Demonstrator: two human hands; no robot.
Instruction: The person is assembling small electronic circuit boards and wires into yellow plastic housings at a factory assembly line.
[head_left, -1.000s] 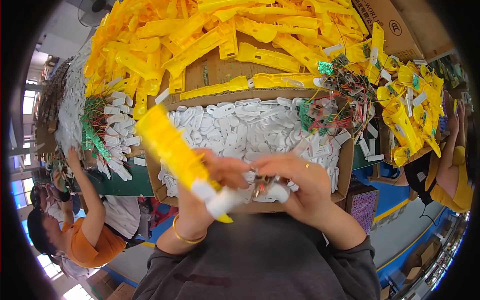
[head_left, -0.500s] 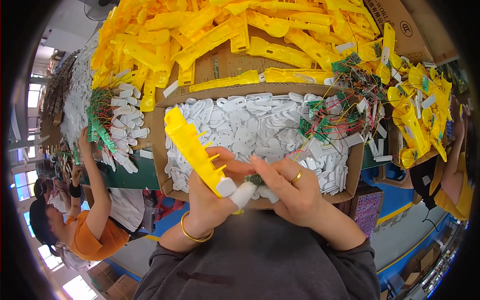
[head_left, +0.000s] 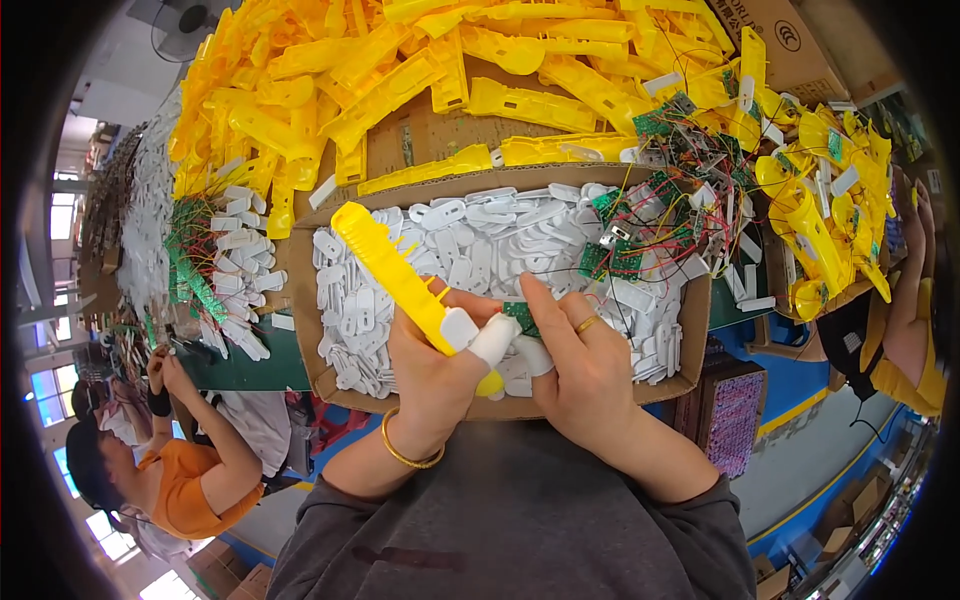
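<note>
My left hand (head_left: 435, 375) is closed round a long yellow plastic housing (head_left: 385, 272), which tilts up to the left. A white oval piece (head_left: 459, 329) sits on the housing near my left thumb, and that thumb wears a white covering. Close beside it, my right hand (head_left: 585, 370) pinches a small green circuit board (head_left: 520, 316) between thumb and fingers; the thumb is covered in white too. The board lies at the housing's right side, partly hidden by my fingers. Both hands are above a cardboard box (head_left: 303, 330) of loose white plastic pieces (head_left: 500, 235).
Yellow housings (head_left: 390, 100) are heaped behind the box. Tangled wired circuit boards (head_left: 690, 180) spill over its right back corner. More boards with wires (head_left: 195, 255) lie at left. One co-worker in orange (head_left: 195, 490) sits left; another's arm (head_left: 905, 290) shows at right.
The housing has turned slightly in my left hand, and the board has come into clearer view between my hands. The scene has shifted a little left. The co-worker at left has lowered an arm.
</note>
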